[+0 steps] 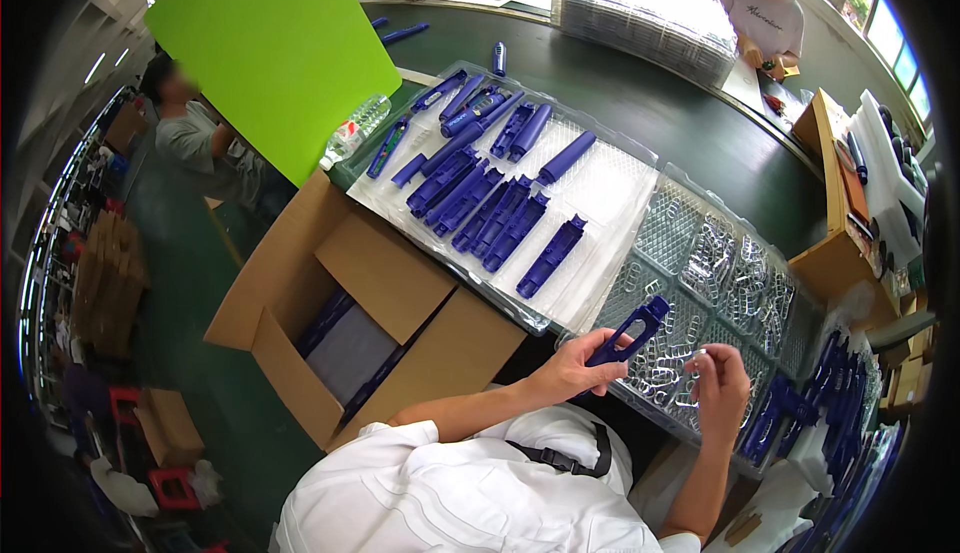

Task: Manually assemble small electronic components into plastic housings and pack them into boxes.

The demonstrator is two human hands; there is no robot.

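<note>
My left hand (577, 365) grips a dark blue plastic housing (640, 329) that has a long oval opening, tilted up and to the right. To its right, my right hand (722, 385) is raised with thumb and fingertips pinched together. A tiny pale or shiny bit shows at those fingertips, too small to name. Both hands are over a clear compartmented tray (668, 225) holding many loose bent-wire metal clips (712, 253). Beyond my left hand, a white-lined tray (612, 215) bears several blue housing shells (552, 257), some open side up.
An open cardboard box (290, 378) with blue parts inside stands left of my arm. A green board (270, 53) rises behind a plastic bottle (356, 133). More blue parts (775, 418) lie at right. Stacked clear trays (645, 18) stand far back; other people are nearby.
</note>
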